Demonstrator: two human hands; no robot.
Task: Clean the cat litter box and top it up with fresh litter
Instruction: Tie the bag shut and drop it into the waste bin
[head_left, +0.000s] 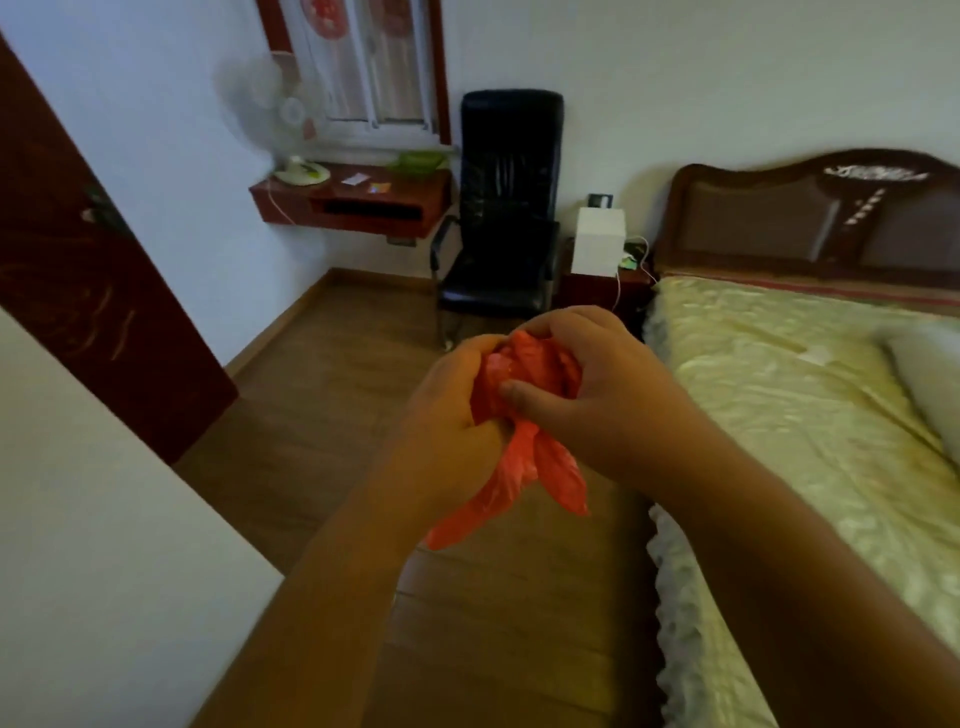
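We have both hands up before us over the wooden floor (332, 364), the left hand (452, 415) and right hand (597, 395) each curled tight round one crumpled red plastic bag (524, 415) (two tails dangle below). One black chair (498, 208), one bed (779, 415), one wall-mounted desk (353, 202) carrying one fan (265, 98).

No text, label, brand or number in view is sharp enough for me to read. There are pale markings on the dark wooden headboard (852, 218) of the bed, along its top edge and in a slanting row below, but they are blurred and I cannot tell whether they are letters or ornament. Red round decorations hang on the window (363, 62), and their shapes are too soft to make out any characters.
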